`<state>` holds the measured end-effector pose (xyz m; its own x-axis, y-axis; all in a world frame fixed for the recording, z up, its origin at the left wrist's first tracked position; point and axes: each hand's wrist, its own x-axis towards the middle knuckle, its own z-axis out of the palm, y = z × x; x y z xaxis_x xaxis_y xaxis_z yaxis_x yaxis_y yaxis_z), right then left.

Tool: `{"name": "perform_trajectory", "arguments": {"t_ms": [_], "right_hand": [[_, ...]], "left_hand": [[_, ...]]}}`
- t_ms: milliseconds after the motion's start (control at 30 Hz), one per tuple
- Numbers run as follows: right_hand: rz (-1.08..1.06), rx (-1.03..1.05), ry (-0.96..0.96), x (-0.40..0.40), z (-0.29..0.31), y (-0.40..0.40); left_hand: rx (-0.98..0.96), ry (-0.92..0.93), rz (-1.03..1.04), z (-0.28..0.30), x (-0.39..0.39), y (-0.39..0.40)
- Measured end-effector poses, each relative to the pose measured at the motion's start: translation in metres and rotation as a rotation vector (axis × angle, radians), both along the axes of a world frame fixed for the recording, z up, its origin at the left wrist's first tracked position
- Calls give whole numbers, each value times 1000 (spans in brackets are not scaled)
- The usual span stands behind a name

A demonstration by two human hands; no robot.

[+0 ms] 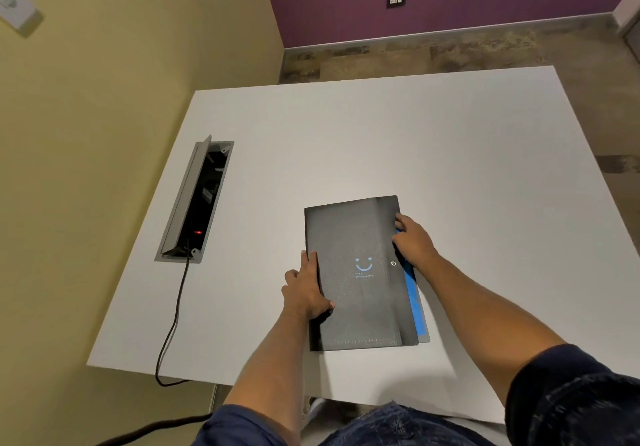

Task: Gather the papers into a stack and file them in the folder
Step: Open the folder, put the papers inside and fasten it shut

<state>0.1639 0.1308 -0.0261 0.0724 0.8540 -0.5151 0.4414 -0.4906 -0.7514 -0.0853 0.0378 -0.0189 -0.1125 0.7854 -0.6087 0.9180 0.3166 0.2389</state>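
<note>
A dark grey folder (356, 237) with a blue smiley print and a snap button lies flat on the white table (381, 140), near its front edge. A blue strip (414, 293) shows along the folder's right side under the flap. My left hand (306, 289) grips the folder's left edge, thumb on the cover. My right hand (414, 241) rests on the right edge, fingers on the flap. No loose papers are in sight; whether any lie inside the folder is hidden.
An open grey cable box (194, 203) with a red light is set into the table at the left, and a black cable (173, 314) runs from it over the front edge. A yellow wall stands on the left, a purple wall behind.
</note>
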Motion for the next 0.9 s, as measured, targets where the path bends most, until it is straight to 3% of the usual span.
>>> {"name": "perform_trajectory", "arguments": {"t_ms": [100,200,300,400,633,733,900], "right_hand": [[19,163,-292,11,0,-7],[-141,288,-501,24,-5,-28],[-276,267,-349,32,-15,-52],[-226,282,-244,36,-24,-71],[-121,339,-207,35,-20,-87],[47,370,-176,36,-18,-91],[236,370,-338,35,-21,-94]], "left_hand": [[-20,-18,-5,1,2,3],[-36,-37,11,3,5,4],[-44,-73,29,4,5,4],[-39,-108,39,4,5,3],[-29,-99,15,6,10,1],[-31,-88,-3,6,10,1],[-26,-72,-26,6,11,0]]}}
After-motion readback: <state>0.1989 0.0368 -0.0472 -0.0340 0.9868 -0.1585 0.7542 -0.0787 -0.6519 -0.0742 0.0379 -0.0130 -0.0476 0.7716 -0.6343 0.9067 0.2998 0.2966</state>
